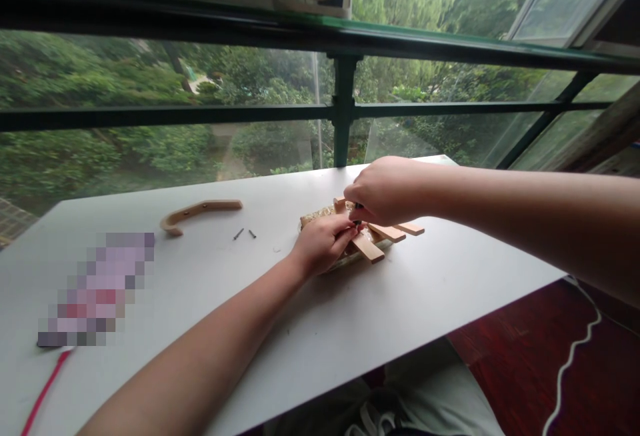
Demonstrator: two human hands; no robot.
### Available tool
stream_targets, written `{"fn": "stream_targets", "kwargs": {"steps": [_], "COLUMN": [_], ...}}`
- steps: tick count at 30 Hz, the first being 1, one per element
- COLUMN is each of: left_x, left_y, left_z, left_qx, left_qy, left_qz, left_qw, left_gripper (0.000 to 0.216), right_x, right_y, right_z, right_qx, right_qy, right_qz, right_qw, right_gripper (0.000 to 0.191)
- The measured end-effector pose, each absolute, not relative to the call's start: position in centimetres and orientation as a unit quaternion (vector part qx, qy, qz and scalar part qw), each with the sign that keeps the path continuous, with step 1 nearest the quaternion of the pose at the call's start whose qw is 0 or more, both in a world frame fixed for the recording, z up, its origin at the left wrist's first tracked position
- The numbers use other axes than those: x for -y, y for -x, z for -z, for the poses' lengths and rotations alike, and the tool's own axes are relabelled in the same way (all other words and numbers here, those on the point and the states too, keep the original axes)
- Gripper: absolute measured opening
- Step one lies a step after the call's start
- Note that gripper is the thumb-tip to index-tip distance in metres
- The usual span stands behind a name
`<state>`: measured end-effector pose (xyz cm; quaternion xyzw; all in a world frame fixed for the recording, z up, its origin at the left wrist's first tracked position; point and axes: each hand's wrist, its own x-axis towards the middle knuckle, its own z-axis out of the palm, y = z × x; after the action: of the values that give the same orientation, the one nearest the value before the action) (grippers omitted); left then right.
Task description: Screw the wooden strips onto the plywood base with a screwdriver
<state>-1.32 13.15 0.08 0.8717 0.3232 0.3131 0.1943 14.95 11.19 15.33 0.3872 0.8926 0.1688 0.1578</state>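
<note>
My right hand (384, 191) is closed around a small dark tool (358, 207), held upright with its lower end pointing down at light wooden pieces. Just beneath it, my left hand (323, 241) has its fingers pressed together by the tool's tip; what they pinch is hidden. A flat wooden slat (369, 249) sticks out toward me from under the fingertips. Two similar slats, one the middle slat (390, 233) and one the far slat (411, 229), lie to its right. The pieces rest over a woven straw-coloured bundle (316, 215), partly covered by my left hand.
On the white table (450, 256) lie a curved wooden piece (205, 207) with holes and two screws (245, 234). A pixelated flat object (100, 289) with a red cable (45, 389) is at left. Green railing (345, 109) and glass stand behind; a white cord (565, 363) hangs right.
</note>
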Motion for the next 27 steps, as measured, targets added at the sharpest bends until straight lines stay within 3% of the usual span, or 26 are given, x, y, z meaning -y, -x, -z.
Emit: {"fn": "stream_targets", "kwargs": {"steps": [9, 13, 16, 21, 27], "left_x": [-13.0, -13.2, -13.2, -13.1, -13.1], "left_y": [1.4, 1.3, 1.3, 1.3, 1.4], "left_z": [-0.1, -0.1, -0.3, -0.4, -0.4], "left_qx": [-0.334, -0.322, -0.321, -0.321, -0.32], "left_qy": [-0.832, -0.838, -0.838, -0.837, -0.838], "left_qz": [-0.368, -0.358, -0.355, -0.348, -0.339], "left_qw": [0.246, 0.258, 0.26, 0.275, 0.283], "left_gripper": [0.023, 0.019, 0.019, 0.019, 0.022], "right_x": [-11.0, -10.8, -10.8, -11.2, -11.4], "right_y": [-14.3, -14.9, -16.0, -16.6, -15.8], "right_z": [-15.0, -15.4, -15.8, -16.4, -16.0], "right_qx": [-0.872, -0.891, -0.924, -0.928, -0.912], "right_qy": [-0.448, -0.425, -0.361, -0.35, -0.389], "right_qz": [-0.145, -0.099, -0.04, -0.058, -0.072], "right_qw": [0.136, 0.126, 0.116, 0.117, 0.112], "right_gripper": [0.04, 0.028, 0.036, 0.019, 0.019]}}
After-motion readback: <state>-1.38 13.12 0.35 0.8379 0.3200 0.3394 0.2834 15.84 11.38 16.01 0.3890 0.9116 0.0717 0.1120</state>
